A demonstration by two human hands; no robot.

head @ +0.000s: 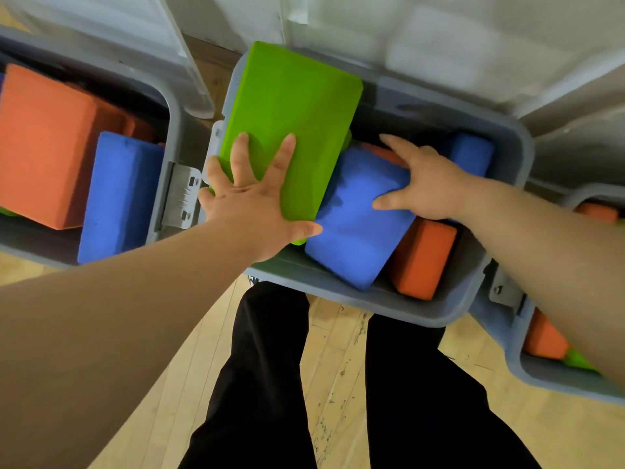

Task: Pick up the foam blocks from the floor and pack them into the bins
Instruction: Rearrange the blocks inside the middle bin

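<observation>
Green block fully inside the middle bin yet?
No, the green block tilts up over the middle bin's left rim, with the left hand on it.

Pale wooden floor (541, 434) fills the lower frame. On it stand grey bins: left bin (176, 130), middle bin (406, 309), right bin (514, 353).

My left hand (250, 204) covers the near end of the green block (291, 106), and most fingers of my right hand (429, 184) are hidden past the blue block's (358, 231) far edge. The left bin (176, 130) and right bin (548, 384) are cut off at the sides.
</observation>
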